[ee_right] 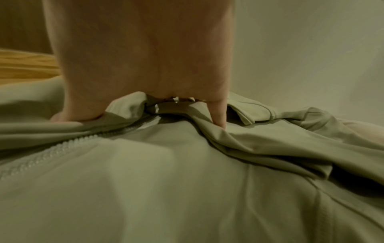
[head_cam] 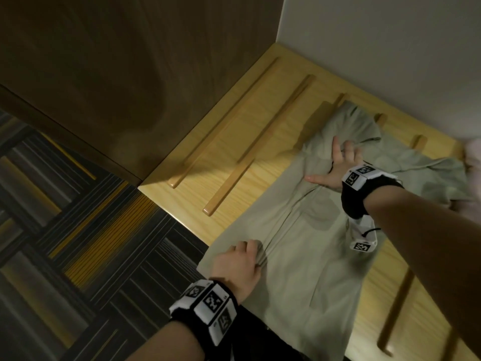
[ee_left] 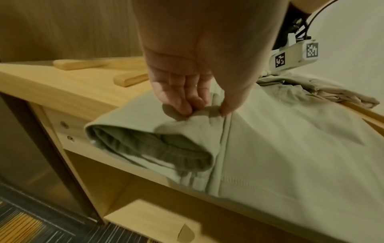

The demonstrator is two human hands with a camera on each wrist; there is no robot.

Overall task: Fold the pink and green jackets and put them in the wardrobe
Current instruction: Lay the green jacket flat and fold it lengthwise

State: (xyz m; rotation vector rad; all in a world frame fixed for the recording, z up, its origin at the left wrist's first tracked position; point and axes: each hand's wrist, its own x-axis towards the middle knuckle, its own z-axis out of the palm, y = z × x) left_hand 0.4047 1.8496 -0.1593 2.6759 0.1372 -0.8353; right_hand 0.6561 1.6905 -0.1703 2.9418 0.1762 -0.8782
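**Green jacket flat on wooden bench, both hands on it**

No readable brand or text anywhere; only black-and-white square marker codes on the wrist bands (head_cam: 208,303).

Nearest: left hand (head_cam: 238,261) at the jacket's near-left part, fingers (ee_left: 185,106) and thumb curled together, pinching a ridge of fabric next to the front seam. Folded-over edge overhangs the bench front just below that hand in the left wrist view.

Green jacket (head_cam: 309,246) lies spread on the slatted wooden bench (head_cam: 226,142), zipper (ee_right: 68,144) running up the front.

Further: right hand (head_cam: 335,168) at the collar end, fingers spread apart and straight, palm pressing down on bunched cloth, gripping nothing.

Far right edge: a bit of pale pink fabric (head_cam: 473,152), probably the pink jacket, mostly out of frame. White wall (head_cam: 390,48) behind.
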